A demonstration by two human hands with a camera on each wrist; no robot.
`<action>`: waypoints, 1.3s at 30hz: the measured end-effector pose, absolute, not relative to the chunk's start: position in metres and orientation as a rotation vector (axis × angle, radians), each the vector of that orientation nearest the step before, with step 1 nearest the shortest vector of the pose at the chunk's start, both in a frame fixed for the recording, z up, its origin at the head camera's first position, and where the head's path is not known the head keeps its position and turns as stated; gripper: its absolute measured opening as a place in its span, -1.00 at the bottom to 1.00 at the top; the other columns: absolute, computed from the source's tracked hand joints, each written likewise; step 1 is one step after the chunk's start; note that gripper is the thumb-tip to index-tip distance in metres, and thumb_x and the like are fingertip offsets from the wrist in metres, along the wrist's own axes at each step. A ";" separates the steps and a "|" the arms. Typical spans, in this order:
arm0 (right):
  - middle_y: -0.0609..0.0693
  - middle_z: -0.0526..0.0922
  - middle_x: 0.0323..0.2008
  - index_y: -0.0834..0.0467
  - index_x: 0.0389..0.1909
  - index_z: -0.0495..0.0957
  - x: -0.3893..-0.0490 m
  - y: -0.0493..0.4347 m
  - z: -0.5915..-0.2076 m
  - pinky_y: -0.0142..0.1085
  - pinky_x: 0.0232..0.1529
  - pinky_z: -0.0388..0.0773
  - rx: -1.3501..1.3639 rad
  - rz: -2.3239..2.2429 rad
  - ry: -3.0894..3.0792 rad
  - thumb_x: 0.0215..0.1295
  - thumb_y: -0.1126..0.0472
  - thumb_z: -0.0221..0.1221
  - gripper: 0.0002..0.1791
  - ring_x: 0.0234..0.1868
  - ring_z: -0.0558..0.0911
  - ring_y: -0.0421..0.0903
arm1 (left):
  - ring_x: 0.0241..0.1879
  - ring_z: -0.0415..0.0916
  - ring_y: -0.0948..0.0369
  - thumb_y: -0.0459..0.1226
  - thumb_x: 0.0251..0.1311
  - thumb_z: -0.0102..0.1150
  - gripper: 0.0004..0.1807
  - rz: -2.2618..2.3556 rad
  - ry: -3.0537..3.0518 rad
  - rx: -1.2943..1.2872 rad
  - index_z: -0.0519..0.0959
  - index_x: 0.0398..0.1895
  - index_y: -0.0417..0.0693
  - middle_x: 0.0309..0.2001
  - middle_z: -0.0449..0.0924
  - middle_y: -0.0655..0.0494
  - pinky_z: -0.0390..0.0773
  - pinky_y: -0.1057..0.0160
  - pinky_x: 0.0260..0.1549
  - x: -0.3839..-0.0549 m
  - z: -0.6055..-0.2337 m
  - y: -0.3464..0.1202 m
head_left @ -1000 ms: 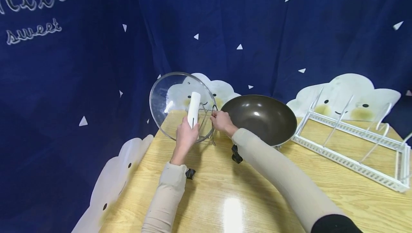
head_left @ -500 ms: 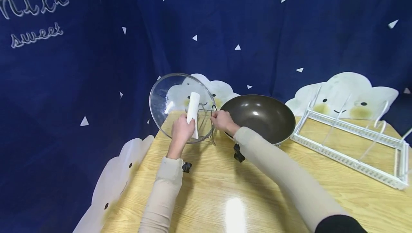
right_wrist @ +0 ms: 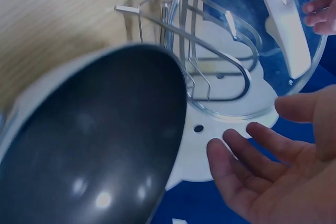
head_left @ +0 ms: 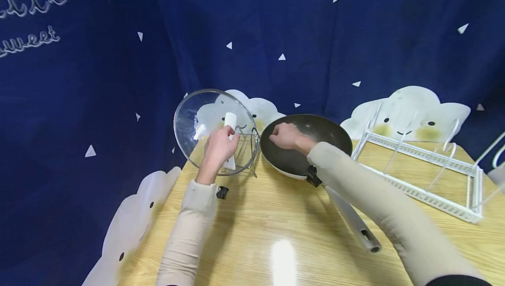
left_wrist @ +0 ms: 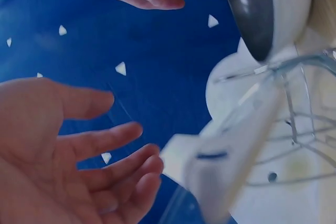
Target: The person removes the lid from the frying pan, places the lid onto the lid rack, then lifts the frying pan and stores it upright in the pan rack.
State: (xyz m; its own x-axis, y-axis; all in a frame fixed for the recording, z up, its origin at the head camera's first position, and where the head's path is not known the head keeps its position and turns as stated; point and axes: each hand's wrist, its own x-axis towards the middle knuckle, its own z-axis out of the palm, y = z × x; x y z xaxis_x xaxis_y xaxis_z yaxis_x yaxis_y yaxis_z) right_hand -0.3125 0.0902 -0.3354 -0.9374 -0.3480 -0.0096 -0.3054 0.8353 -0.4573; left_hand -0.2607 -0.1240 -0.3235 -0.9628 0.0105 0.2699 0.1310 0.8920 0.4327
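Observation:
A round glass pan lid (head_left: 190, 121) with a white bar handle (head_left: 230, 120) stands on edge, leaning back slightly in a small metal wire rack (right_wrist: 191, 40). Beside the handle is my left hand (head_left: 218, 148); in the left wrist view its loosely bent fingers (left_wrist: 126, 137) are apart from the handle and hold nothing. My right hand (head_left: 289, 137) hovers above a dark wok (head_left: 323, 130), right of the lid. Nothing is in its fingers, which are loosely spread in the right wrist view. The wok's long grey handle (head_left: 351, 218) points toward the front right.
At the right of the wooden table (head_left: 236, 242) lies a white rack (head_left: 418, 193) with upright wire dividers. Behind the table hangs a blue curtain (head_left: 252, 18) with white triangles, and pale cloud shapes (head_left: 410, 106) line the back and left edges.
My right hand has let go of the wire rack and moved right, over the wok. The left hand has loosened from the lid's handle and drawn slightly off. The lid stays standing.

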 end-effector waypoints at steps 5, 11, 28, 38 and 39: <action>0.09 0.63 -0.24 0.25 -0.18 0.58 -0.301 0.115 -0.323 -0.14 -0.14 0.49 -0.577 -0.602 2.925 0.32 0.08 0.04 -0.68 -0.21 0.56 0.01 | -0.04 0.48 -0.03 -0.07 0.28 0.00 -0.65 -0.665 -2.900 -0.252 0.56 -0.04 -0.09 -0.02 0.54 -0.11 0.50 0.03 -0.17 -0.258 -0.318 -0.106; 0.05 0.62 -0.41 0.26 -0.32 0.59 -0.282 0.149 -0.322 -0.14 -0.23 0.49 -0.679 -0.520 2.938 0.28 0.09 0.05 -0.70 -0.33 0.56 -0.01 | -0.18 0.51 0.06 -0.03 0.29 0.00 -0.60 -0.606 -2.988 -0.402 0.50 0.02 -0.10 -0.20 0.57 -0.03 0.51 0.09 -0.28 -0.255 -0.323 -0.084; 0.06 0.63 -0.31 0.34 -0.18 0.52 -0.222 0.220 -0.352 -0.08 -0.21 0.53 -0.672 -0.594 2.818 0.34 0.07 0.06 -0.64 -0.28 0.60 0.00 | -0.41 0.46 0.23 0.03 0.36 -0.08 -0.66 -0.838 -3.113 -0.775 0.53 -0.37 0.02 -0.46 0.51 0.21 0.45 0.27 -0.38 -0.235 -0.378 -0.027; -0.02 0.58 -0.49 0.29 -0.13 0.51 -0.188 0.241 -0.374 -0.22 -0.50 0.49 -0.568 -0.726 2.715 0.39 0.01 0.02 -0.61 -0.53 0.54 -0.13 | -0.37 0.50 0.21 0.08 0.41 -0.23 -0.48 -1.000 -3.160 -0.840 0.62 -0.19 -0.11 -0.37 0.59 0.11 0.47 0.29 -0.38 -0.227 -0.408 0.006; -0.04 0.55 -0.55 0.28 -0.13 0.50 -0.185 0.243 -0.375 -0.24 -0.56 0.47 -0.543 -0.742 2.703 0.40 0.00 0.01 -0.61 -0.59 0.51 -0.15 | -0.35 0.51 0.19 0.09 0.41 -0.23 -0.46 -1.033 -3.165 -0.829 0.62 -0.16 -0.13 -0.35 0.59 0.07 0.48 0.27 -0.36 -0.226 -0.411 0.010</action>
